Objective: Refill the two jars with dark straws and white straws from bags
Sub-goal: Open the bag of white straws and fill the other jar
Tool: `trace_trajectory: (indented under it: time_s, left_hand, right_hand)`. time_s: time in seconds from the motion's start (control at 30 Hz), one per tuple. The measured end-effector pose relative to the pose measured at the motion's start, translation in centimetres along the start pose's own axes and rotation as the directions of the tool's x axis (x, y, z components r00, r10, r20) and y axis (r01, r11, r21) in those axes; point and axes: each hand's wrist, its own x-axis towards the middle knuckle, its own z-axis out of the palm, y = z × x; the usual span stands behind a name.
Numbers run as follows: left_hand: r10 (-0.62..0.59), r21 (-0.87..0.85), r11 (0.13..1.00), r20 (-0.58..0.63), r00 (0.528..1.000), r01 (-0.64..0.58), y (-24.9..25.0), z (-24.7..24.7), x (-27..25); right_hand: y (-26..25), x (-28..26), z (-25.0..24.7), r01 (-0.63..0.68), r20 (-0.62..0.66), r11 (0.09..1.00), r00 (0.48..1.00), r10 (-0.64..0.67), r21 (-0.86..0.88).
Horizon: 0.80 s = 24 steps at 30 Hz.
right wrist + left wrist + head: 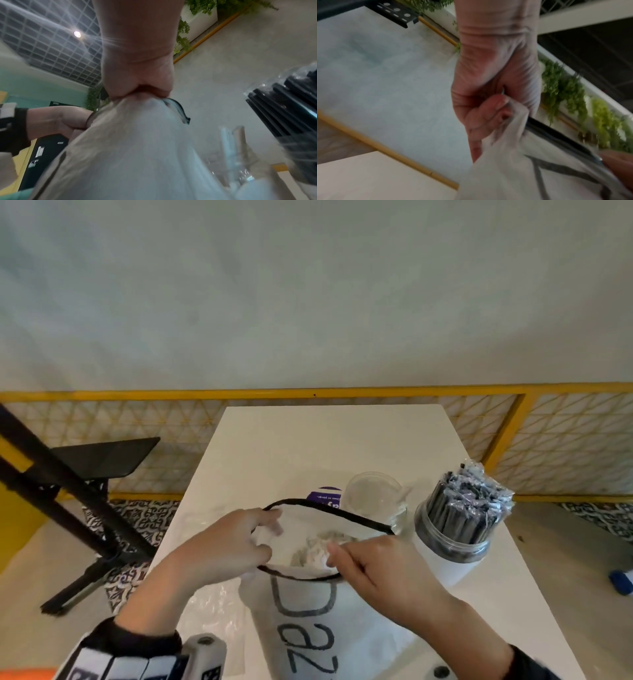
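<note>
a: which step is this?

b: opening the white straw bag, i'd say. nearest us, at the near edge of the table (342,440), the left hand (219,546) pinches the left side of the bag (329,628) at its black rim (342,513), fingers curled round it. the right hand (387,573) pinches the near side of the rim, so the mouth is stretched wide between them.

a: and the straws?

b: white straws (318,546) show as a pale clump inside the mouth. just past the bag stands the clear jar (375,501), looking nearly empty. near the right edge, the other jar (452,546) is packed with dark straws (469,501).

a: next move?

b: probably one hand lets go, reaches in and lifts a bunch into the clear jar while the other holds the mouth open.

a: anything unclear?

b: both wrist views are blurred. a purple thing (325,496) behind the rim is half hidden, the bag's lettering is cut off, and the clear jar's contents are hard to read.
</note>
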Motion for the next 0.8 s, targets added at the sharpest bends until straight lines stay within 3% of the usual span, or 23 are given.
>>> trace_trajectory:
  time_s: [0.1, 0.23, 0.33, 0.47, 0.63, 0.8]
  left_hand:
    - [-0.062, 0.170, 0.984, 0.011, 0.998, 0.059, -2.2, 2.5, 1.3]
    - [-0.149, 0.266, 0.957, 0.104, 0.983, 0.117, -5.0, 6.0, 3.9]
    - [-0.217, 0.327, 0.935, 0.228, 0.949, 0.135, -6.7, 7.6, 5.8]
    - [-0.256, 0.354, 0.926, 0.338, 0.906, 0.130, -8.1, 8.7, 7.5]
    - [-0.216, 0.323, 0.941, 0.332, 0.918, 0.105, -9.6, 9.7, 8.6]
    - [-0.164, 0.083, 0.986, 0.315, 0.935, 0.146, -10.9, 10.4, 8.7]
  right_hand:
    - [0.6, 0.8, 2.6, -0.119, 0.185, 0.974, 0.970, 0.155, -0.192]
    - [1.5, 1.2, 7.9, -0.231, 0.403, 0.893, 0.828, 0.389, -0.386]
    - [2.2, 1.6, 11.1, -0.307, 0.425, 0.852, 0.764, 0.486, -0.424]
    - [2.9, 3.0, 13.1, -0.276, 0.479, 0.818, 0.698, 0.532, -0.505]
    - [3.1, 3.5, 15.4, -0.325, 0.470, 0.746, 0.613, 0.634, -0.581]
    - [3.5, 3.7, 17.1, -0.406, 0.426, 0.688, 0.565, 0.707, -0.602]
